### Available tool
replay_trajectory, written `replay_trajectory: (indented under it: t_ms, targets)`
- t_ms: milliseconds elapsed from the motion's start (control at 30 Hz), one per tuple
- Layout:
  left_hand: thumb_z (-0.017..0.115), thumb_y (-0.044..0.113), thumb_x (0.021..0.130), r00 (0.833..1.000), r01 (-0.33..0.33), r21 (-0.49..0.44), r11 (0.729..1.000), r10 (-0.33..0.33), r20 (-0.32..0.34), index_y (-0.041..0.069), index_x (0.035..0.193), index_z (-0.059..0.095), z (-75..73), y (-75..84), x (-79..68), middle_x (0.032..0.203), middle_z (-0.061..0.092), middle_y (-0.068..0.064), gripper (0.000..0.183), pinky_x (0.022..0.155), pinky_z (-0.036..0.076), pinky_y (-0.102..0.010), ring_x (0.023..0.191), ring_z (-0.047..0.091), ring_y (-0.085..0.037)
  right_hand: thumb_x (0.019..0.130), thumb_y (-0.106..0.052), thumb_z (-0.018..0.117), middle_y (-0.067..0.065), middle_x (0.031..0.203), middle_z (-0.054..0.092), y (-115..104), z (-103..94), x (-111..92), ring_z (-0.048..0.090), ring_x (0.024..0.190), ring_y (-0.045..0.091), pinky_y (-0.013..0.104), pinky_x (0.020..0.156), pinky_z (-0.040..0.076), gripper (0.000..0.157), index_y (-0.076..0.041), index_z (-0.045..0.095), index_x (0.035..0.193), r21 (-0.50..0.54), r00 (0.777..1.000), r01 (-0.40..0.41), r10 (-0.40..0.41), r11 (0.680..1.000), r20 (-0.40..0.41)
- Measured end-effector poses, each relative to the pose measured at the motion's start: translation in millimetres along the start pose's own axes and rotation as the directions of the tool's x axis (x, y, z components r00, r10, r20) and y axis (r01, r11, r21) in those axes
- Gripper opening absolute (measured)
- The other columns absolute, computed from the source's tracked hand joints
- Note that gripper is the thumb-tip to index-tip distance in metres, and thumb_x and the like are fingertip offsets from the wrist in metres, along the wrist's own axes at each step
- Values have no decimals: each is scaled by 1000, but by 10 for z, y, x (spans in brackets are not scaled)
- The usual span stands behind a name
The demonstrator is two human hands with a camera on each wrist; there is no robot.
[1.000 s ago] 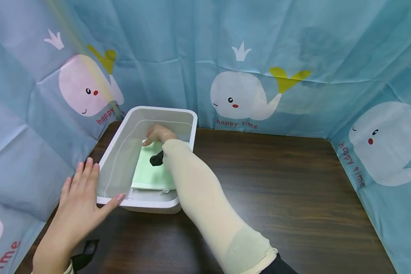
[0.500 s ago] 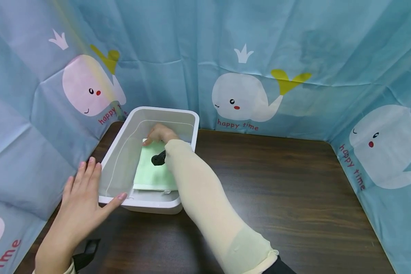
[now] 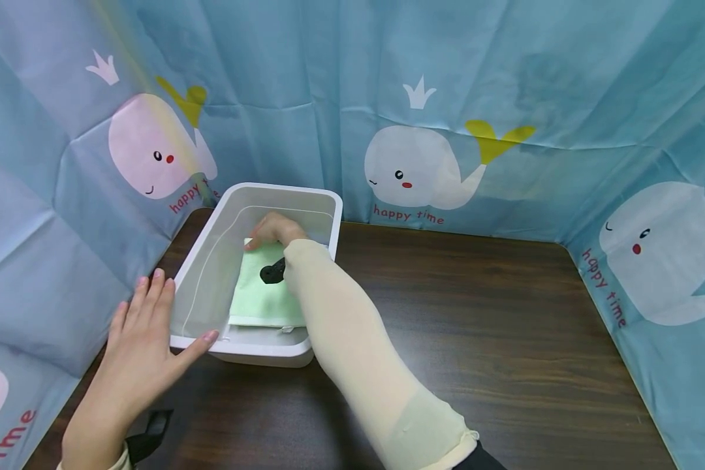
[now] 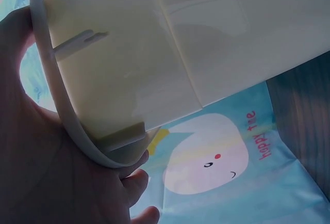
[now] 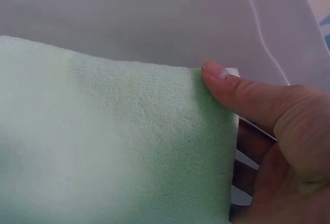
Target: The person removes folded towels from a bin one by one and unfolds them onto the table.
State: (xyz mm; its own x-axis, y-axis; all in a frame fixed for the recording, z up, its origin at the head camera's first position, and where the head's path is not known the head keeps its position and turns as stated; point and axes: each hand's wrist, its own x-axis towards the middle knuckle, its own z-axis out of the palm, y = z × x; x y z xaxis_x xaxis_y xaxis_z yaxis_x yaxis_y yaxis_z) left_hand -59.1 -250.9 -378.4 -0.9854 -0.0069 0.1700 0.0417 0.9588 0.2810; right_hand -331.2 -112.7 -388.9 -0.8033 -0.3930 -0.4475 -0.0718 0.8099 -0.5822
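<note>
A folded light green towel (image 3: 264,300) lies inside a white plastic bin (image 3: 258,349), a small white tag showing at its near edge. My right hand (image 3: 275,230) reaches into the bin and pinches the towel's far end. In the right wrist view the thumb of the right hand (image 5: 299,126) presses on top of the towel (image 5: 129,131) near a corner, with the other fingers behind its edge. Against the bin's near left corner rests my left hand (image 3: 138,352), fingers straight and thumb spread along the rim. The left wrist view shows this hand (image 4: 67,167) beside the bin rim (image 4: 64,105).
The bin stands on a dark wooden table (image 3: 476,339), close to the back and left curtains. Blue curtain (image 3: 305,85) with whale prints encloses the table on its back, left and right. A black wrist mount (image 3: 272,271) on the right arm hangs over the towel.
The head view has shifted slightly, so everything sits a little further right in it. Both hands, the towel and the bin keep their places relative to each other.
</note>
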Motion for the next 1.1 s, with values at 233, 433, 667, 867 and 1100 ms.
replay_trajectory:
  t_ms: [233,433,667,867,1100]
  targets:
    - [58,61,82,1000,-5,-6,1000,5,-3,1,151,6,13,16,-1,160,-8,-12,105,116,-20,-52,148,-18,-28,68,-40,82,-19,116,66,13,-24,-27,58,104,1,16,90,45,36,-32,72,102,-6,1000,-11,11,1000,12]
    - [59,60,82,1000,-5,-7,1000,5,-23,0,151,10,-15,20,5,160,-4,-14,104,118,-13,-54,149,-10,-32,71,-40,80,-16,118,65,-43,-94,-119,59,102,3,17,88,46,38,-30,71,106,-27,1000,0,0,1000,14]
    - [58,61,82,1000,5,-6,1000,-5,-7,0,151,8,-16,29,8,160,-6,-15,105,118,-14,-54,148,-13,-33,73,-40,79,-15,115,65,-114,-183,-202,58,93,4,17,80,46,34,-28,71,104,-58,1000,24,-23,998,10]
    - [58,61,82,1000,0,-13,1000,0,-10,0,151,6,-11,25,13,160,-5,-16,105,118,-14,-55,148,-15,-30,75,-40,77,-12,103,68,-176,-274,-296,58,85,5,17,74,45,28,-25,73,99,-63,993,112,-110,992,30]
    - [57,60,83,1000,-4,-21,1000,4,-7,-1,150,7,-9,3,32,160,-5,-17,104,118,-12,-56,148,-14,-32,78,-41,75,-11,83,60,-269,-406,-408,50,73,5,20,67,44,26,-25,74,98,-122,981,190,-185,974,57]
